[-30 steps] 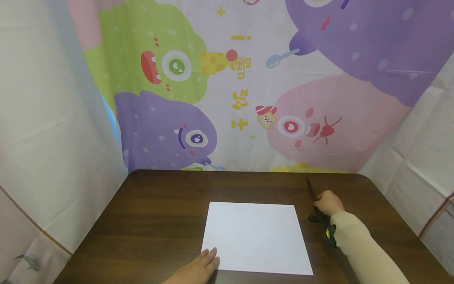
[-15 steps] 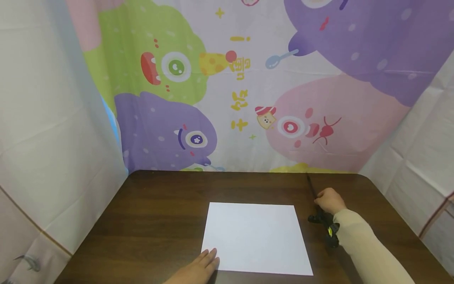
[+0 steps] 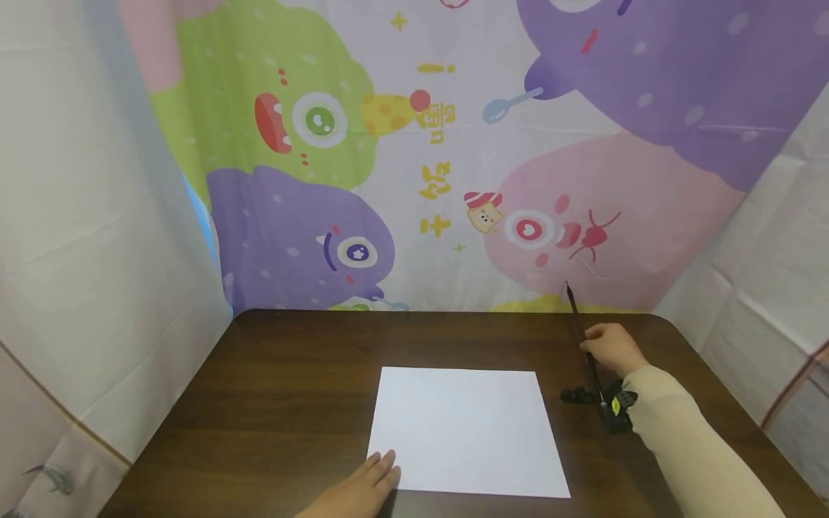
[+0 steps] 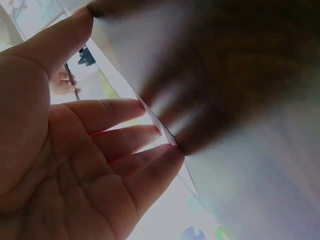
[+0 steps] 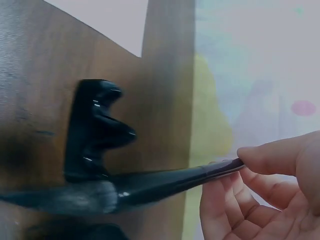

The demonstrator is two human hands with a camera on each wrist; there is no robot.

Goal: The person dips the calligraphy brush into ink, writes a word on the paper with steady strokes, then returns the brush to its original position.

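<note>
A writing brush (image 3: 574, 316) is pinched between the thumb and fingers of my right hand (image 3: 615, 348), at the right side of the table. In the right wrist view the brush's dark bristle end (image 5: 50, 198) points left, and its handle runs into the fingers. Just below the brush is a glossy black brush rest (image 5: 87, 132) with humps; I cannot tell whether they touch. My left hand (image 3: 359, 489) rests with straight fingers on the lower left corner of a white sheet of paper (image 3: 469, 432). In the left wrist view its fingertips (image 4: 150, 132) meet the paper's edge.
The dark wooden table (image 3: 272, 403) has a printed cartoon curtain (image 3: 440, 273) hanging at its back edge. Pale cloth walls (image 3: 97, 216) stand on the left and right. Bare wood lies left of the paper.
My right hand has risen and shifted slightly right with the brush, whose upper end now reaches above the table's back edge. The left hand and the paper stay in place.
</note>
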